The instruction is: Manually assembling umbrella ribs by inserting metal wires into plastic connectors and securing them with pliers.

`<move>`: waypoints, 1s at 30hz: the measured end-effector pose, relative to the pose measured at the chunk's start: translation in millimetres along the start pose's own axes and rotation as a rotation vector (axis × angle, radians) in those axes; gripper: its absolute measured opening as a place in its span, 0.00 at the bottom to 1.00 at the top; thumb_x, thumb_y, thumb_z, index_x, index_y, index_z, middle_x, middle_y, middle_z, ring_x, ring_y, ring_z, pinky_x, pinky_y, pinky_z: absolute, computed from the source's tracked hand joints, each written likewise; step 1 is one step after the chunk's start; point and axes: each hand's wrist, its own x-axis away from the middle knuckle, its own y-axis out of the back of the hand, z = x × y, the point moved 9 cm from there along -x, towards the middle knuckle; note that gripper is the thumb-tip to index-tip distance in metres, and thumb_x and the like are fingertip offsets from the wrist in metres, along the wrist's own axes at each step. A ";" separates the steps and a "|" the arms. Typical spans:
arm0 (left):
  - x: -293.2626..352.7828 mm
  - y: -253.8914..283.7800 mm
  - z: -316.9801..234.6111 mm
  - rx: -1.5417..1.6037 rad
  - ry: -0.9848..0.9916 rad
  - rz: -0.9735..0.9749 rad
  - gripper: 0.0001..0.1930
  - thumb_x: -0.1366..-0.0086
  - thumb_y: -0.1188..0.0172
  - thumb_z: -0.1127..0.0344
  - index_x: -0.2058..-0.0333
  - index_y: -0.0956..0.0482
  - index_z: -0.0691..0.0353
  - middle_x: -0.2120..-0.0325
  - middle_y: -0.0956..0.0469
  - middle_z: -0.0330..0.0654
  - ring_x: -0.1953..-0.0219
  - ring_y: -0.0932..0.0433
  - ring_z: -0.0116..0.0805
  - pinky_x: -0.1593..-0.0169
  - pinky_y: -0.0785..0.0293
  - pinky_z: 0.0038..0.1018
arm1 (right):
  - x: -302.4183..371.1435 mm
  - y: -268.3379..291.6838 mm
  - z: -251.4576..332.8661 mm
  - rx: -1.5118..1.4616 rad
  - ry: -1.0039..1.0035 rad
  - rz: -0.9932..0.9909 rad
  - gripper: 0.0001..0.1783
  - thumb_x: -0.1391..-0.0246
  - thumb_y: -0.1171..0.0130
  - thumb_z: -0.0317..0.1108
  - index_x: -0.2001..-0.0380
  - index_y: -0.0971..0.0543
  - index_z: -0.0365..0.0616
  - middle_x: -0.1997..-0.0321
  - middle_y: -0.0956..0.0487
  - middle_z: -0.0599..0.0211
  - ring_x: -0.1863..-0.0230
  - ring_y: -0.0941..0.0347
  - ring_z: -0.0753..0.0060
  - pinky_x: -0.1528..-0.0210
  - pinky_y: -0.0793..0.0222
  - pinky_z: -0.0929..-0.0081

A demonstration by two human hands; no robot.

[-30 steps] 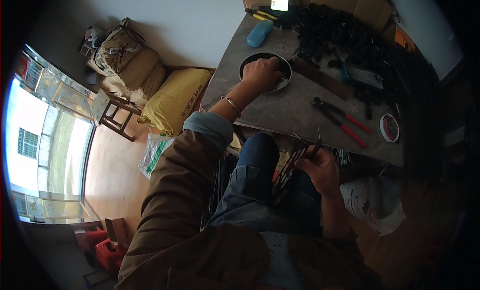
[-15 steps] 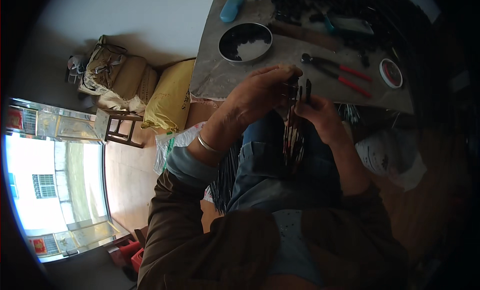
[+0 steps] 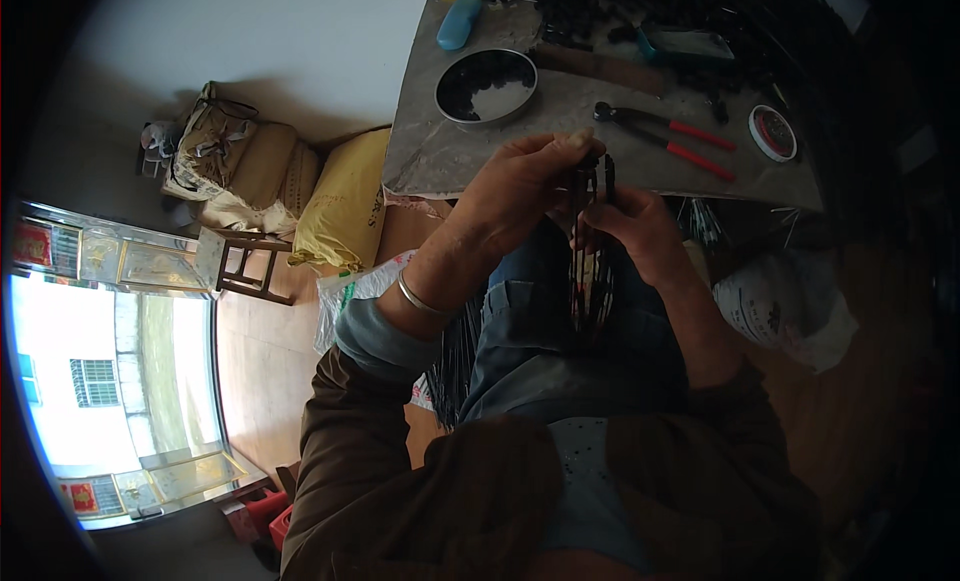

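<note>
Above my lap, my left hand (image 3: 535, 171) is closed around the upper end of a bundle of thin dark rods (image 3: 590, 291), its thumb on top. The rods hang down from the hand over my jeans, close together. My right hand (image 3: 640, 229) is at their right side, just below the left one. Between its thumb and fingers it pinches a slim black piece (image 3: 609, 176) that sticks up beside the bundle. Whether this piece is joined to the rods I cannot tell. The ends inside my left fingers are hidden.
On the grey table (image 3: 420, 151) ahead are a round bowl (image 3: 498, 106) of small black parts, red-handled pincers (image 3: 665, 136), a round tin (image 3: 772, 133), a blue case (image 3: 460, 23) and heaped black parts (image 3: 600, 11). A yellow sack (image 3: 340, 211) and wooden stool (image 3: 255, 266) stand left.
The slim black piece in my right hand has come slightly closer to the rods. Both hands keep their hold. The whole view has shifted a little.
</note>
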 end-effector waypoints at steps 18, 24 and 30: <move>-1.8 -5.6 -13.8 -0.138 -0.062 -0.123 0.14 0.35 0.41 0.57 0.67 0.23 0.65 0.78 0.24 0.37 0.77 0.26 0.23 0.73 0.29 0.19 | 2.9 1.7 1.9 0.009 0.002 -0.016 0.09 0.42 0.43 0.33 0.63 0.24 0.38 0.71 0.21 0.64 0.71 0.21 0.72 0.68 0.26 0.78; -2.7 -5.2 -11.0 -0.098 -0.066 -0.093 0.13 0.36 0.41 0.59 0.65 0.24 0.65 0.77 0.23 0.39 0.76 0.24 0.26 0.70 0.25 0.22 | 4.2 0.8 2.7 0.013 -0.003 -0.014 0.09 0.42 0.43 0.33 0.63 0.24 0.38 0.71 0.21 0.64 0.71 0.21 0.71 0.67 0.26 0.78; 0.7 -8.2 -16.4 -0.133 -0.097 -0.092 0.13 0.37 0.39 0.59 0.64 0.24 0.64 0.75 0.22 0.38 0.75 0.24 0.25 0.70 0.25 0.21 | 2.9 1.9 -0.2 -0.007 -0.008 -0.009 0.10 0.42 0.43 0.33 0.62 0.24 0.37 0.71 0.21 0.64 0.71 0.21 0.72 0.67 0.26 0.78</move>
